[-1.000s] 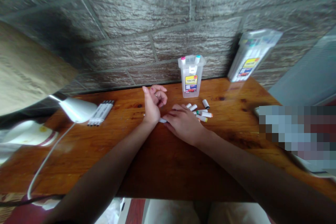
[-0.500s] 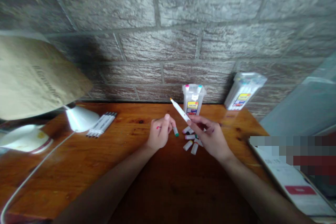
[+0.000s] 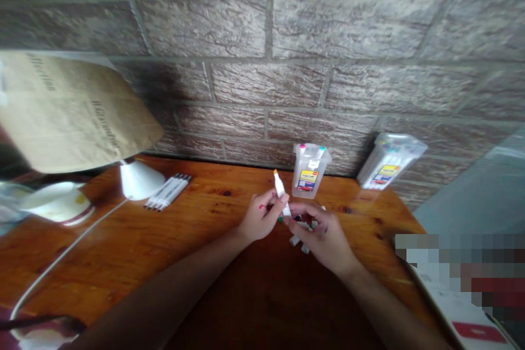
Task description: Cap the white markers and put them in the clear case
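Note:
A white marker [image 3: 279, 186] with its orange tip pointing up is held tilted above the table. My left hand [image 3: 263, 216] pinches its body between thumb and fingers. My right hand [image 3: 325, 236] is closed round the lower end. Several white marker caps [image 3: 294, 240] lie on the wood under and beside my right hand, partly hidden by it. A bit of green [image 3: 280, 219] shows just below my left hand. Behind the hands stands a clear plastic marker case [image 3: 298, 170] with a pink-ended and a blue-ended marker in it.
A second clear case [image 3: 383, 167] filled with markers stands at the back right. Several black-ended markers [image 3: 169, 192] lie in a row at left, beside the white lamp base [image 3: 141, 179]. A paper cup [image 3: 61, 205] and a white cord [image 3: 74, 249] are further left. The brick wall [image 3: 262, 82] borders the table.
My left hand has moved right and taken hold of the marker's body. The marker now stands more upright, with my right hand lower on it. The camera view has shifted slightly.

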Motion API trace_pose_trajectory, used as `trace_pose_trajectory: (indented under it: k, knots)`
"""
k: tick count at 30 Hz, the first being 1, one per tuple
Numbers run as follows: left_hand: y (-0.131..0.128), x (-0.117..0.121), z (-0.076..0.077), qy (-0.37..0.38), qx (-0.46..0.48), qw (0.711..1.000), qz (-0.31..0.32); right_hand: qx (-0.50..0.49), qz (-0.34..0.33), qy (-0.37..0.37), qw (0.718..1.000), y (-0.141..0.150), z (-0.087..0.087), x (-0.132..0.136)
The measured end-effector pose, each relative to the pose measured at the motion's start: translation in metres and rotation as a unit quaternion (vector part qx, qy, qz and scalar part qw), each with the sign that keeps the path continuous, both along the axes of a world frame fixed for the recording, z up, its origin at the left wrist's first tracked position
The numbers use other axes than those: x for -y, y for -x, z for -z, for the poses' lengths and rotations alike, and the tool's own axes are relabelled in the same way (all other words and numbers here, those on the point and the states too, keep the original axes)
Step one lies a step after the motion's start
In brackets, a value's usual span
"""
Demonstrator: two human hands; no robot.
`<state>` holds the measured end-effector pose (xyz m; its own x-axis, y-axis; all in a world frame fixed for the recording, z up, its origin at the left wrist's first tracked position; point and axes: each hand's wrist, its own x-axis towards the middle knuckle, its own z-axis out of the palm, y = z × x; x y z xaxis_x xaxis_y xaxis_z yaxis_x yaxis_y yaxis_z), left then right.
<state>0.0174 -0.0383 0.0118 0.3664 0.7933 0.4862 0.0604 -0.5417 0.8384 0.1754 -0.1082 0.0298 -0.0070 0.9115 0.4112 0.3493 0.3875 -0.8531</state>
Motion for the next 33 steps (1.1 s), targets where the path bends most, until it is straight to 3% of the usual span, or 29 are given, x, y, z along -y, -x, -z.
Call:
trace_pose_trajectory:
  k: [7,14,20,29,33]
  knots:
    - [-0.0007,0.0003,-0.0006,-0.001,-0.015,1.0,-0.013,0.037,0.008,-0.013,0.999,0.0012,-0.0008,0.0012]
    - [0.0019,0.0009,-0.0027,-0.053,-0.034,0.998,-0.012,0.056,0.008,-0.019,0.998,0.0029,-0.0007,0.0037]
    - [0.0039,0.0033,-0.002,-0.069,-0.045,0.997,-0.007,0.021,-0.015,-0.005,1.0,0.0057,-0.0015,0.0043]
    - [0.007,0.0004,0.004,-0.028,-0.028,0.999,0.005,0.003,-0.051,0.016,0.999,0.0055,-0.0058,0.0058]
    - [0.0053,0.0003,0.0019,-0.059,-0.046,0.997,0.01,-0.033,-0.069,0.033,0.997,0.0039,-0.0006,0.0029]
